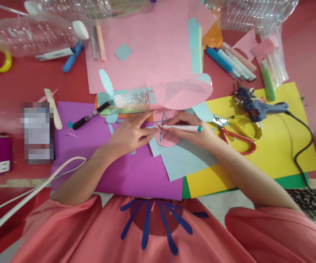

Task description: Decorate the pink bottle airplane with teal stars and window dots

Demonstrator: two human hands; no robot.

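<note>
A white marker with a green end (187, 128) is pinched in my right hand (192, 126), its tip on a pink paper piece (169, 140) with a rounded end. A dark outlined star is drawn on that piece. My left hand (133, 133) lies on the paper's left side, fingers stretched and spread, fingertips near the marker tip. Beneath the pink piece are light blue paper (185, 160) and purple paper (141, 171). Just beyond my hands lies a clear plastic bottle (137, 99) with pink and light blue paper shapes on it.
To the right, a blue glue gun (256, 107) with a black cord and red-and-yellow-handled scissors (237, 140) lie on yellow paper (278, 142). A black pen (92, 115) and a phone (39, 133) lie left. Large plastic bottles (34, 34) and several markers (229, 62) lie farther back.
</note>
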